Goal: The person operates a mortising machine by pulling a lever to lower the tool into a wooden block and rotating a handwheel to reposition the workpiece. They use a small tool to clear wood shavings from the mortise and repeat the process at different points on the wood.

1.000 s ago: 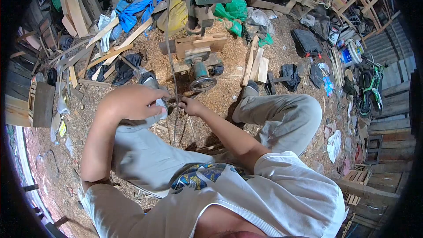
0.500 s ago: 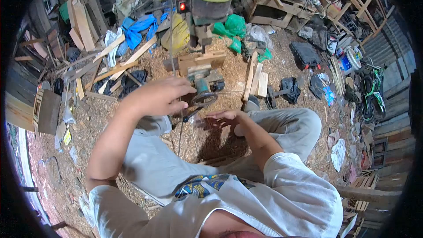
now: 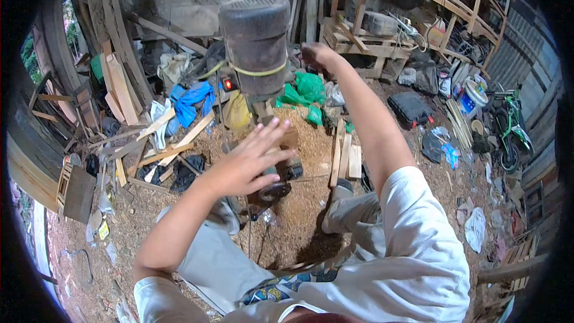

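My left hand (image 3: 254, 161) has its fingers spread, in front of the vise and handwheel (image 3: 275, 191) of a drill press, and partly covers them. I cannot tell whether it touches them. My right hand (image 3: 318, 57) is stretched far forward, just right of the machine's dark motor housing (image 3: 254, 42); its fingers are dark and blurred near the housing, and what they touch is unclear. A red-lit switch (image 3: 228, 84) sits left of the housing. A wooden block (image 3: 289, 137) shows behind my left hand.
Green plastic (image 3: 308, 88), a blue bag (image 3: 192, 104) and a yellow sack (image 3: 237, 110) lie around the machine. Wooden strips (image 3: 345, 155) rest on sawdust to its right. A black case (image 3: 410, 109) is farther right, with a green toy motorbike (image 3: 509, 128) at the edge.
My right hand has gone from low beside the handwheel up and forward to the motor housing's right side. My left hand has spread over the vise. The view has tilted up, showing the whole housing.
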Available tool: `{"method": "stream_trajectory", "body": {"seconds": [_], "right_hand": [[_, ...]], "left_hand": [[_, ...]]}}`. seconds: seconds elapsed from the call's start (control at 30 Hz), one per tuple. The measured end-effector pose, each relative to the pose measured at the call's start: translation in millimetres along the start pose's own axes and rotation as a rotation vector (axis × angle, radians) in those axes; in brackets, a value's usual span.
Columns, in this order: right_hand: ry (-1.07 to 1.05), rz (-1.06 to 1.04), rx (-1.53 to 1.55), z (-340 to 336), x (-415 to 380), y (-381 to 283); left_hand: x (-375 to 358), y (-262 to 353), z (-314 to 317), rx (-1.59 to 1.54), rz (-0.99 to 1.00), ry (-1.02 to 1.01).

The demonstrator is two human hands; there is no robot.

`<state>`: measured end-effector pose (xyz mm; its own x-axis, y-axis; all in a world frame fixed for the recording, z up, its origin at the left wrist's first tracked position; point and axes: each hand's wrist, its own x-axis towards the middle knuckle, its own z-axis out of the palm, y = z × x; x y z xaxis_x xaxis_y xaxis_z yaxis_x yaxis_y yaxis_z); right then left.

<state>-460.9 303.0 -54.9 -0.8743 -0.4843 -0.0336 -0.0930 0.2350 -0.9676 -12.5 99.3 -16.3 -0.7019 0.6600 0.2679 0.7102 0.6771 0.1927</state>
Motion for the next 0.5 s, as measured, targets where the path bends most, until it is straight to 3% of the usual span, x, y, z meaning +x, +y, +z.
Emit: {"method": "stream_trajectory", "body": {"seconds": [0.07,0.13,0.2,0.33,0.37,0.47,0.5], "right_hand": [[0.051,0.009,0.172,21.3,-7.5,-76.3],[-0.108,-0.163,0.277,20.7,41.7,-100.0],[-0.087,-0.214,0.307,33.1,49.4,-129.7],[0.021,-0.32,0.541,50.5,73.5,-173.5],[0.082,-0.225,0.604,52.9,73.2,-181.8],[-0.104,-0.276,0.605,48.8,81.5,-184.1],[-0.034,-0.273,0.791,53.9,74.0,-185.5]], "left_hand": [[5.3,-1.3,-0.2,-0.011,0.027,-0.023],[9.8,-2.8,0.3,-0.002,0.024,-0.013],[14.0,-5.6,2.1,0.006,-0.007,0.017],[20.0,-15.2,2.8,-0.016,-0.033,0.162],[22.3,-14.2,1.6,-0.013,-0.022,0.252],[21.2,-17.5,1.2,-0.049,-0.058,0.361],[22.5,-14.9,-0.3,-0.044,-0.067,0.419]]}}
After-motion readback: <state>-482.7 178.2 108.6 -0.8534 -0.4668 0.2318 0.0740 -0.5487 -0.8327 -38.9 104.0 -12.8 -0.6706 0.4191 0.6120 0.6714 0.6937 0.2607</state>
